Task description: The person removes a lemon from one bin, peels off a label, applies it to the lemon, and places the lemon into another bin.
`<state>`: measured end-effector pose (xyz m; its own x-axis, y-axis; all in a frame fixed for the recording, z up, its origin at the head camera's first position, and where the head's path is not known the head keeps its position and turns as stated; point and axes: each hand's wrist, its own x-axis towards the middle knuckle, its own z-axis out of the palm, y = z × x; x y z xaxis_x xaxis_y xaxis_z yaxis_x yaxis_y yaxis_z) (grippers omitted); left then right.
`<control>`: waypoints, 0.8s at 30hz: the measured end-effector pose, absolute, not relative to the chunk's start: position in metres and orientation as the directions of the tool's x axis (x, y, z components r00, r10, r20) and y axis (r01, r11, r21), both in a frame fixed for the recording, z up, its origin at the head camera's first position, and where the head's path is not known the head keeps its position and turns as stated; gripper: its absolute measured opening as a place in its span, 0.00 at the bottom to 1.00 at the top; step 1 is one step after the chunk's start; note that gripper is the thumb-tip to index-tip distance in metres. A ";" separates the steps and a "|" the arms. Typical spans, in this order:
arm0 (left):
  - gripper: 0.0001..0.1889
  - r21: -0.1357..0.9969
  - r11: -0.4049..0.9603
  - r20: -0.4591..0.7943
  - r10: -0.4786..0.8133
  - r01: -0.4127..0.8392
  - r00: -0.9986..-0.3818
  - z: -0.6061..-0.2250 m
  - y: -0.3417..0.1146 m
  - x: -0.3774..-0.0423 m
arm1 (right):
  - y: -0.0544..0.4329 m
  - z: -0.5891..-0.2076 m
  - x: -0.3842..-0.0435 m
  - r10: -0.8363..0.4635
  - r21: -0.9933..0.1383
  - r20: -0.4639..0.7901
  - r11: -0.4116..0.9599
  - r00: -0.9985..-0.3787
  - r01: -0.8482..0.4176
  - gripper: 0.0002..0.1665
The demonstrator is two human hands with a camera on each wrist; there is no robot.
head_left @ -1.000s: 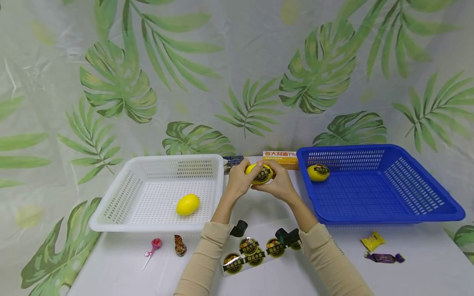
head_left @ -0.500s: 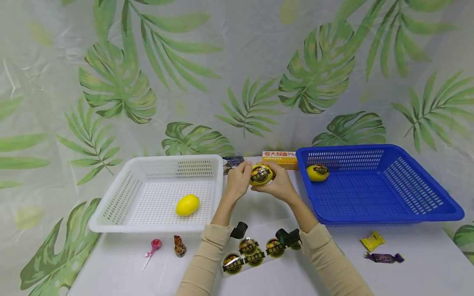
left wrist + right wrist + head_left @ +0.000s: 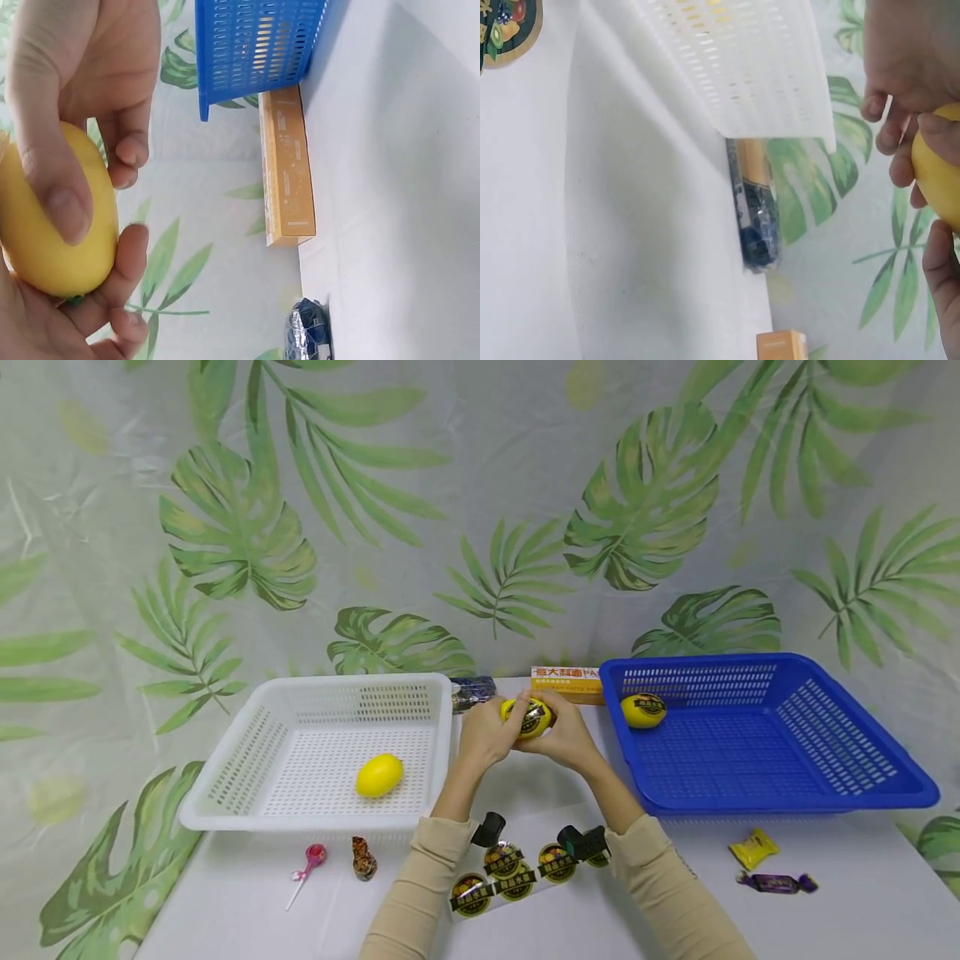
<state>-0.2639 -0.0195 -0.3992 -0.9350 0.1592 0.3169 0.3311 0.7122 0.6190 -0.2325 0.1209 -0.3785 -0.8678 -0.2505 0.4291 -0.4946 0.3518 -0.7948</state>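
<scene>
Both hands, left hand (image 3: 486, 737) and right hand (image 3: 566, 737), fingers curled gripping stickered yellow lemon (image 3: 527, 717), just left of blue basket (image 3: 862, 793).

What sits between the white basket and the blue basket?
In the head view, both hands, left and right, hold a stickered yellow lemon there.

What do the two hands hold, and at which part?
A stickered yellow lemon, gripped at its ends: left hand on one, right hand on the other.

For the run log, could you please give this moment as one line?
left hand: grips lemon | right hand: grips lemon | sticker: on | position: between baskets
</scene>
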 end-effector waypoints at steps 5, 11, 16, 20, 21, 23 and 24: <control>0.30 0.612 0.732 0.289 0.147 0.300 -0.946 -0.399 -0.018 -0.264 | 0.120 -0.379 -0.232 -0.238 -0.792 0.427 0.368 -0.873 -0.487 0.34; 0.31 0.677 0.679 0.216 0.186 0.285 -0.958 -0.397 -0.019 -0.265 | 0.122 -0.380 -0.233 -0.234 -0.812 0.409 0.347 -0.882 -0.468 0.34; 0.27 0.739 0.596 0.198 0.253 0.314 -0.947 -0.397 -0.025 -0.266 | 0.125 -0.380 -0.234 -0.257 -0.832 0.396 0.305 -0.882 -0.463 0.34; 0.24 0.781 0.529 0.207 0.284 0.333 -0.936 -0.398 -0.029 -0.265 | 0.128 -0.381 -0.237 -0.282 -0.846 0.381 0.279 -0.881 -0.455 0.34; 0.23 0.787 0.518 0.211 0.285 0.335 -0.935 -0.398 -0.030 -0.265 | 0.129 -0.381 -0.237 -0.286 -0.850 0.376 0.272 -0.881 -0.451 0.34; 0.23 0.797 0.498 0.217 0.289 0.340 -0.932 -0.398 -0.031 -0.265 | 0.131 -0.381 -0.238 -0.290 -0.863 0.361 0.255 -0.886 -0.436 0.35; 0.23 0.802 0.488 0.221 0.290 0.343 -0.931 -0.399 -0.031 -0.265 | 0.132 -0.381 -0.238 -0.294 -0.870 0.356 0.242 -0.887 -0.430 0.35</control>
<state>-0.2651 -0.0314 -0.3988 -0.9311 0.2903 0.2211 0.3428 0.4885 0.8024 -0.2380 0.1321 -0.3808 -0.8868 -0.2942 0.3564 -0.4299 0.2422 -0.8698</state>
